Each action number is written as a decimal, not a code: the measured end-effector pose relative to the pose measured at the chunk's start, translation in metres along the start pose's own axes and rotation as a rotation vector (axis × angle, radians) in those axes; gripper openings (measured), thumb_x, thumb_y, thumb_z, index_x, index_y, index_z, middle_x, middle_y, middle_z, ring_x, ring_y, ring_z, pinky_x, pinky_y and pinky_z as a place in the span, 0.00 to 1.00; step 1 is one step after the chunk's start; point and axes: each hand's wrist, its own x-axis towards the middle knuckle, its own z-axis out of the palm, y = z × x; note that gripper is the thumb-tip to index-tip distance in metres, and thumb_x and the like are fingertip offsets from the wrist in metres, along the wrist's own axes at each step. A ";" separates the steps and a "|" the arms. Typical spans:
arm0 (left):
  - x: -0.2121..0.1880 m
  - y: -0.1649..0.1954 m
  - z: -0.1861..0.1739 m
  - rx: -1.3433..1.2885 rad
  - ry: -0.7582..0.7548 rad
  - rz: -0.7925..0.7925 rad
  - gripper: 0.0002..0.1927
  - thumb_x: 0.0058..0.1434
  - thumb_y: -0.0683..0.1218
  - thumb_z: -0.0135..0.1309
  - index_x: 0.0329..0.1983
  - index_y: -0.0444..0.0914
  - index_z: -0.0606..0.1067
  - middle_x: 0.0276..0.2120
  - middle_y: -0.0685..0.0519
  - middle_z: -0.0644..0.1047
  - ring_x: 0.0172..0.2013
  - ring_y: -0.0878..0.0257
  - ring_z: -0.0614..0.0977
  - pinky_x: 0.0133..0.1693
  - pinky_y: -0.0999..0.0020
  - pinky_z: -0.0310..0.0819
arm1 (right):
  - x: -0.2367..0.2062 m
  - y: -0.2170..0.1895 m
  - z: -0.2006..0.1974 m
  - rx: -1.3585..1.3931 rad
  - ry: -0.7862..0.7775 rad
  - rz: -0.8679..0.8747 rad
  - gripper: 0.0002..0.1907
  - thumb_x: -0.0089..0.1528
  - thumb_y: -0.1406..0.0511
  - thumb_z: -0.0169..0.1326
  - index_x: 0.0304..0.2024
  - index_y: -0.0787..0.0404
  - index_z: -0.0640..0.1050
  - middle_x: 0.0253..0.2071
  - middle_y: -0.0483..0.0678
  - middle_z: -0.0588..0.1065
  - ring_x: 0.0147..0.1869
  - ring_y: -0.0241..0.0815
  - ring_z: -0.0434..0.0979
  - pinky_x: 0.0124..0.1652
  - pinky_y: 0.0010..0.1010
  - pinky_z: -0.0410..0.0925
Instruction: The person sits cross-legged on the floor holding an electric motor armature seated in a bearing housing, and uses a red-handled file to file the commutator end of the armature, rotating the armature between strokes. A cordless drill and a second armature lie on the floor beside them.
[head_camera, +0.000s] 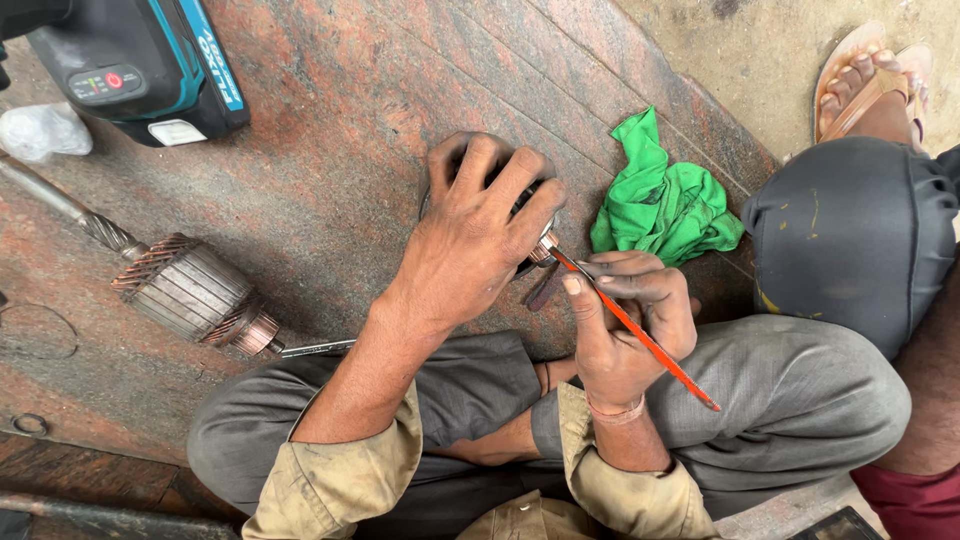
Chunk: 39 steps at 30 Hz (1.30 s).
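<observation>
My left hand (478, 232) is clamped over a dark round motor part (528, 202) on the reddish stone slab; most of the part is hidden under my fingers. Its small copper end (546, 249) pokes out toward my right hand. My right hand (628, 322) pinches a thin orange-red blade (640, 335), whose tip touches that copper end. The blade's other end runs down over my right knee.
A motor armature (190, 290) with a long shaft lies at left on the slab (330, 150). A teal and black power tool (140, 65) stands at top left. A green rag (665, 200) lies beside my hands. Another person's knee (855, 235) and sandalled foot (870, 85) are at right.
</observation>
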 end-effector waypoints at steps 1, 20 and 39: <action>0.000 0.000 0.000 0.000 -0.001 0.001 0.18 0.59 0.45 0.57 0.53 0.37 0.75 0.51 0.52 0.70 0.55 0.50 0.70 0.60 0.44 0.60 | 0.000 -0.001 0.000 -0.006 -0.001 -0.001 0.16 0.64 0.77 0.65 0.41 0.65 0.68 0.37 0.54 0.76 0.44 0.42 0.80 0.47 0.30 0.74; 0.002 0.006 -0.002 0.015 0.004 -0.017 0.20 0.57 0.45 0.57 0.52 0.34 0.74 0.52 0.48 0.70 0.52 0.48 0.70 0.59 0.43 0.62 | -0.006 0.010 0.020 -0.030 0.148 -0.122 0.17 0.62 0.78 0.65 0.37 0.65 0.68 0.36 0.53 0.74 0.42 0.45 0.80 0.43 0.30 0.73; 0.000 0.020 -0.012 0.039 0.058 0.006 0.26 0.44 0.36 0.59 0.50 0.35 0.74 0.52 0.48 0.70 0.50 0.47 0.69 0.55 0.46 0.61 | 0.000 -0.010 0.001 -0.125 0.013 -0.310 0.15 0.60 0.79 0.64 0.34 0.65 0.69 0.34 0.55 0.77 0.40 0.48 0.80 0.40 0.33 0.72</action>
